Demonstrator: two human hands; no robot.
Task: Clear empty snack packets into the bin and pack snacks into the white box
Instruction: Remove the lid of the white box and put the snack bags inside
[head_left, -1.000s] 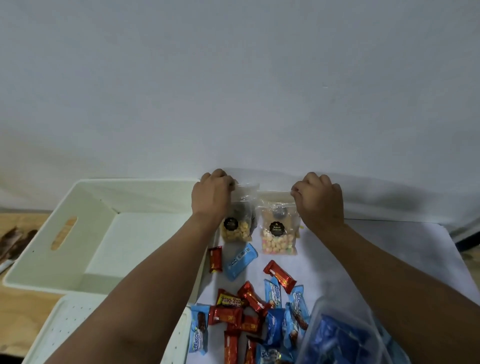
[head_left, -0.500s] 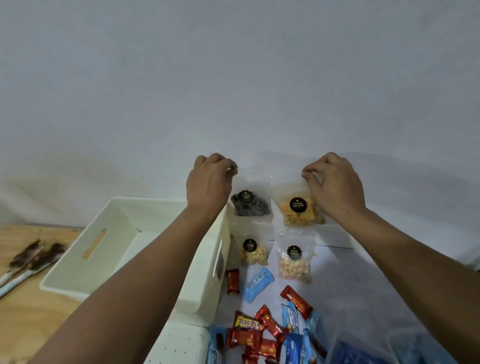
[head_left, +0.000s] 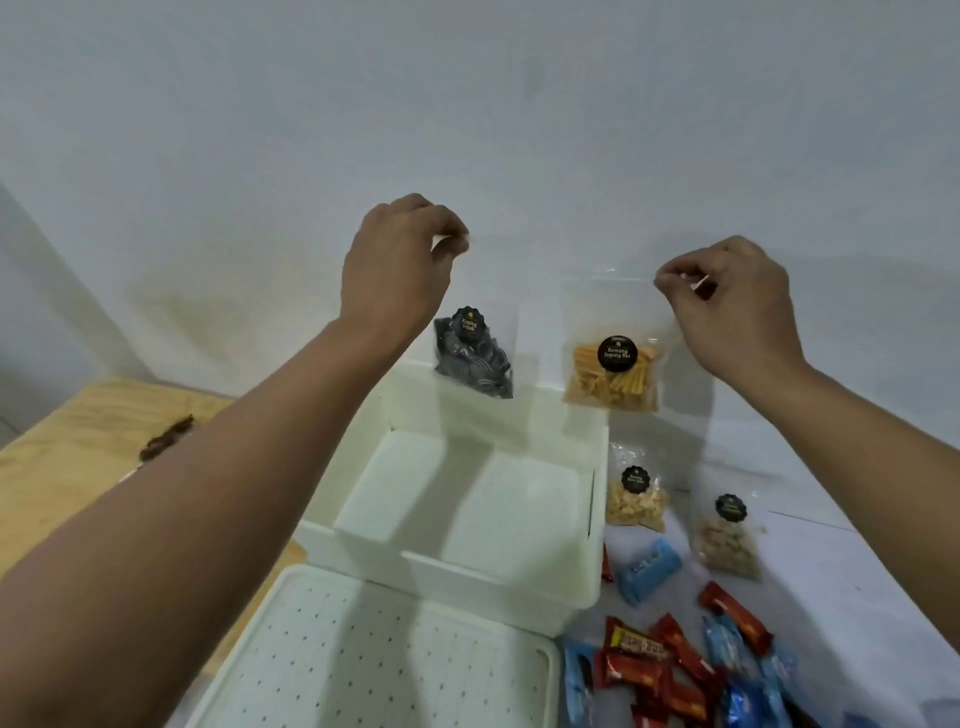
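My left hand (head_left: 397, 262) pinches the top of a clear bag of dark snacks (head_left: 474, 358), which hangs over the far side of the white box (head_left: 582, 582). My right hand (head_left: 732, 306) pinches the top of a clear bag of yellow stick snacks (head_left: 613, 376), hanging above the box's far right corner. The box is open and its floor shows nothing inside. Two more clear snack bags (head_left: 635, 499) (head_left: 727, 540) lie on the white table to the right of the box.
A perforated white lid (head_left: 363, 654) lies in front of the box. A blue bar (head_left: 649, 569) and several red and blue wrapped sweets (head_left: 675, 665) are scattered at the lower right. A wooden surface (head_left: 78, 457) with a dark object (head_left: 166, 439) lies at left. A wall stands behind.
Both hands have lifted the two bags higher and carried them left, from above the table to over the white box. The view has shifted toward the box.
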